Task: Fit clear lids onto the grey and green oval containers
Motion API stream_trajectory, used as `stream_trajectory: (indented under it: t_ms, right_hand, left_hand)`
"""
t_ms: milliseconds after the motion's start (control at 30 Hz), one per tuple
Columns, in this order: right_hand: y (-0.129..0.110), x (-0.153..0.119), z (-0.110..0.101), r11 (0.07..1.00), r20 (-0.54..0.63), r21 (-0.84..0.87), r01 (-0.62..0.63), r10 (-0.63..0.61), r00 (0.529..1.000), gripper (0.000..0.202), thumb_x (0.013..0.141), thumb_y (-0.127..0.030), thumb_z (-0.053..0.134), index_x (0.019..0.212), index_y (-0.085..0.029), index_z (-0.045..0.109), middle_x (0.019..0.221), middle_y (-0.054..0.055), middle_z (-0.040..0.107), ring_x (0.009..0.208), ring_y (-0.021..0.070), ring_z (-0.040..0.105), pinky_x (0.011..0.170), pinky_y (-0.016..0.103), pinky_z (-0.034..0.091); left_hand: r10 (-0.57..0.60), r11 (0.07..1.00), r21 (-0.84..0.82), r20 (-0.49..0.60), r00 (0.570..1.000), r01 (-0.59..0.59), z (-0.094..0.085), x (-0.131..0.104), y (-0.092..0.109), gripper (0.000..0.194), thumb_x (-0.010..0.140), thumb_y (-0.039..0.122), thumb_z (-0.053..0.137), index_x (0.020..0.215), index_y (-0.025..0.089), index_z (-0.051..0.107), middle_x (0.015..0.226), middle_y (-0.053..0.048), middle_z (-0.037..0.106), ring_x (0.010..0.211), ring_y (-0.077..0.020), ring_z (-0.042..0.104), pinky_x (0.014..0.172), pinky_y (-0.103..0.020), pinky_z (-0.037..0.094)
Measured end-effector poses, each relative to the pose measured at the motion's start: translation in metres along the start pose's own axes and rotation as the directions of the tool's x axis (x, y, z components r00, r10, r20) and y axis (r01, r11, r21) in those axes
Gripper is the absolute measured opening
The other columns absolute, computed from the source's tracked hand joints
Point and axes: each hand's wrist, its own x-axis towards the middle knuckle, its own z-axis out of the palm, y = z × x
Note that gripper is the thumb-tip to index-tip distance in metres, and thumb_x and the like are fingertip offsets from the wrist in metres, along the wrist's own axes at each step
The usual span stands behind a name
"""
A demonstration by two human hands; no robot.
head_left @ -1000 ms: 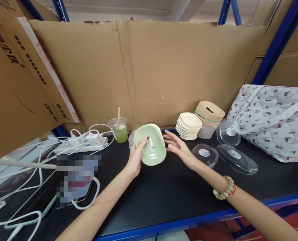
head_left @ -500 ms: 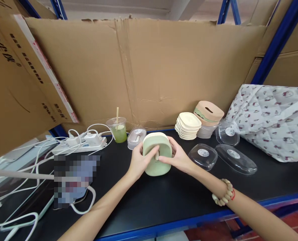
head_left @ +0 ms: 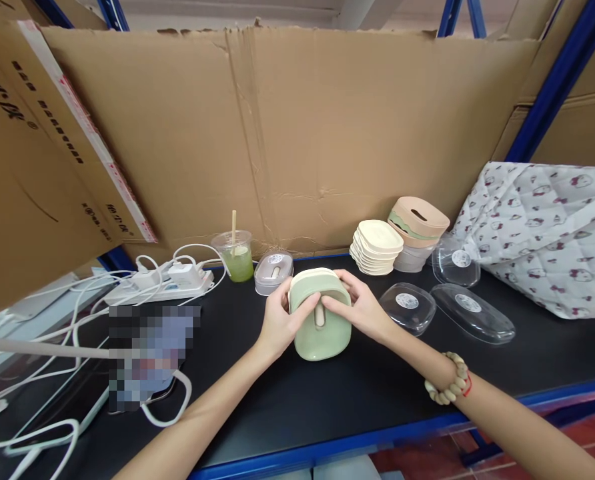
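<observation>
Both hands hold a light green rounded plastic box (head_left: 322, 343) with a cream layer behind its top edge, tilted so its face is toward me. A short slot with a pale insert sits in the middle of that face. My left hand (head_left: 282, 320) grips its left side, thumb on the face near the slot. On the right side is my right hand (head_left: 360, 307), its thumb also by the slot; its other fingers go behind the box. Just behind stands a small translucent case (head_left: 273, 272) with a similar pale insert and a round sticker.
At back right are a stack of cream plastic pieces (head_left: 377, 247) and peach and green boxes (head_left: 417, 223). Clear lids (head_left: 407, 309) lie before a quilted bag (head_left: 552, 233). On the left are a drink cup (head_left: 237, 257), a power strip (head_left: 162, 287), loose cables and a blurred-out item (head_left: 152, 360).
The green box has come slightly lower and toward me, its face tipped a little more upward. Both thumbs now rest higher, at the top of the slot, uncovering the pale insert.
</observation>
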Motion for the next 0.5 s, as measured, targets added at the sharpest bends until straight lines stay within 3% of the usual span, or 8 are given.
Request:
stream_trajectory:
  t_ms: [133, 267, 400, 500]
  right_hand:
    - [0.001, -0.004, 0.002, 0.971, -0.094, -0.156, 0.181, -0.197, 0.976, 0.067, 0.066, -0.048, 0.062, 0.123, -0.016, 0.047, 0.118, 0.005, 0.049, 0.096, 0.0018, 0.053, 0.077, 0.008, 0.047]
    - [0.004, -0.005, 0.003, 0.907, -0.246, -0.332, 0.259, -0.348, 0.905, 0.045, 0.075, -0.049, 0.054, 0.109, -0.021, 0.063, 0.116, 0.004, 0.049, 0.104, 0.0034, 0.051, 0.088, 0.012, 0.047]
    - [0.007, -0.003, 0.002, 0.914, -0.308, -0.339, 0.223, -0.332, 0.892, 0.041, 0.075, -0.05, 0.054, 0.101, -0.023, 0.067, 0.114, 0.005, 0.05, 0.102, 0.0036, 0.051, 0.06, 0.006, 0.043]
    - [0.007, -0.002, 0.003, 0.928, -0.31, -0.31, 0.207, -0.304, 0.901, 0.037, 0.076, -0.047, 0.053, 0.098, -0.021, 0.068, 0.108, 0.004, 0.053, 0.098, 0.0026, 0.052, 0.054, 0.005, 0.039]
  left_hand:
    - [0.048, 0.999, -0.012, -0.02, 0.999, -0.048, -0.001, -0.002, 0.004, 0.043, 0.065, 0.034, 0.067, 0.102, 0.016, 0.054, 0.094, -0.006, 0.061, 0.08, -0.0162, 0.058, 0.071, -0.024, 0.045]
    - [0.045, 0.993, -0.105, 0.021, 0.999, -0.043, 0.001, -0.002, 0.008, 0.045, 0.065, 0.036, 0.067, 0.104, 0.018, 0.056, 0.11, -0.008, 0.058, 0.099, -0.0197, 0.056, 0.085, -0.026, 0.044]
    - [-0.068, 0.987, -0.143, 0.005, 0.998, 0.068, 0.006, -0.004, 0.004, 0.046, 0.066, 0.04, 0.066, 0.104, 0.017, 0.054, 0.112, -0.008, 0.057, 0.1, -0.019, 0.056, 0.085, -0.025, 0.044]
    - [-0.145, 0.976, -0.163, 0.008, 0.989, 0.145, 0.009, -0.005, 0.0, 0.051, 0.066, 0.043, 0.067, 0.107, 0.018, 0.051, 0.111, -0.007, 0.056, 0.098, -0.0183, 0.056, 0.082, -0.025, 0.045]
